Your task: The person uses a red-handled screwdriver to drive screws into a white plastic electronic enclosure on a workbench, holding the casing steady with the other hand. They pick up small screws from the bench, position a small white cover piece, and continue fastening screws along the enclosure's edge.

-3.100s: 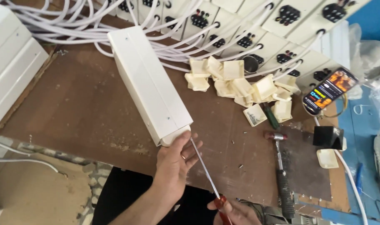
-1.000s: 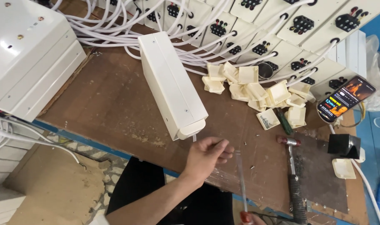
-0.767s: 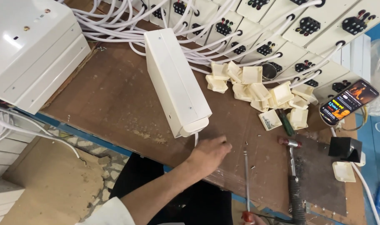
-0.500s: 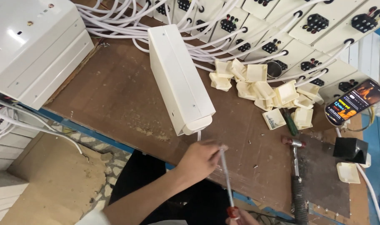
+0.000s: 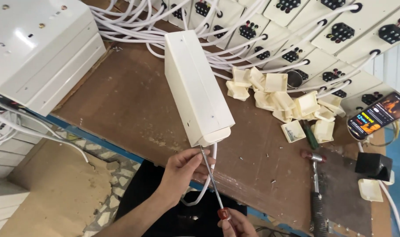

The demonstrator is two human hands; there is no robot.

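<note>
1. Brown wooden bench with a blue front edge filled the view, patterned floor below it.
2. Long cream plastic box lay on the bench middle, near end overhanging toward the person, white cable looping out beneath that end.
3. Left hand sat just under the box's near end, grip pinched narrow on the screwdriver shaft beside the cable.
4. Right hand at the bottom edge, grip closed on the red screwdriver handle; tip met the box's end face.
5. Pile of small cream caps lay right of the box, touching each other.
6. Hammer lay near the right bench edge; green-handled tool just above it.
7. Phone with lit screen at far right, black block below it.
8. Rows of white socket plates with white cords along the back.
9. White metal cabinet stood at the left.
</note>
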